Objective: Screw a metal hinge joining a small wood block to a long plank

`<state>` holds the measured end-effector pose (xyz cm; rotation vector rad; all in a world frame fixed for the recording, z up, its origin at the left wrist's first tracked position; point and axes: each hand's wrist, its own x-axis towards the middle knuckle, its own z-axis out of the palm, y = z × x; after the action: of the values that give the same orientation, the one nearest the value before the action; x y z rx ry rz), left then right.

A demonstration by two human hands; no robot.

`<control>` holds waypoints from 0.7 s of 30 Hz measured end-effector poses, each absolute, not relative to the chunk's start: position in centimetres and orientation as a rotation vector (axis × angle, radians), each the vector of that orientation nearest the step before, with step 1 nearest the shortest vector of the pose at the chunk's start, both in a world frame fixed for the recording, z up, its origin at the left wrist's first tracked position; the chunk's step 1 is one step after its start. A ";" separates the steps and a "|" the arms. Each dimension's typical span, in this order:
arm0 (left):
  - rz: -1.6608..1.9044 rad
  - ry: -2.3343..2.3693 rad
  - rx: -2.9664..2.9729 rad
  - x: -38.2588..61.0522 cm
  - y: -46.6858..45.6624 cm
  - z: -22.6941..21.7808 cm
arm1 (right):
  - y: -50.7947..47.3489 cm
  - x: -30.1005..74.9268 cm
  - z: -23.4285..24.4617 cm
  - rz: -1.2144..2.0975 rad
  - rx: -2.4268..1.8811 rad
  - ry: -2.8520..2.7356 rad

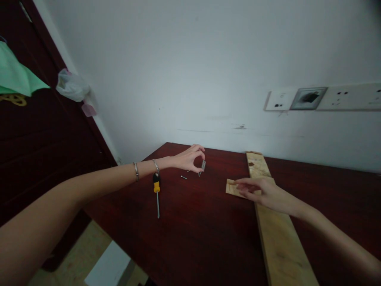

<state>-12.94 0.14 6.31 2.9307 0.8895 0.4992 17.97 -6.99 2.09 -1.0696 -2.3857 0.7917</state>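
My left hand (pixel 190 159) pinches a small metal plate with holes (pixel 203 165) between thumb and fingertips, just above the table. A few small screws (pixel 183 177) lie below and beside that hand. Under my left wrist is a screwdriver (pixel 156 188) with a black and yellow handle, its shaft pointing toward me. On the right, my right hand (pixel 260 192) is over a small flat piece of wood (pixel 230 187), which sits against or across a long wooden board (pixel 284 238). The fingers are loosely stretched out; whether they press on the small piece, I cannot tell.
The dark red table (pixel 202 230) meets a white wall with sockets (pixel 336 97) at the right. A dark door (pixel 26 131) stands at the left, with a plastic bag (pixel 71 85) hanging beside it. A white box (pixel 108 266) is on the floor below the table's left edge.
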 end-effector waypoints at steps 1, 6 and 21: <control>0.524 0.847 2.953 -11.8 0.3 6.8 | -6.9 18.3 2.4 0.762 -1.105 -2.310; 0.736 0.718 2.997 -5.9 1.5 7.8 | -6.1 20.3 3.4 0.610 -1.213 -1.953; 1.161 0.653 2.944 2.9 -0.5 8.0 | -5.7 22.4 4.2 1.082 -1.083 -1.270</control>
<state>2.89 -0.52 8.04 2.9437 0.6529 1.1612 22.40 -5.66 4.24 -1.0835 -1.2699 1.0817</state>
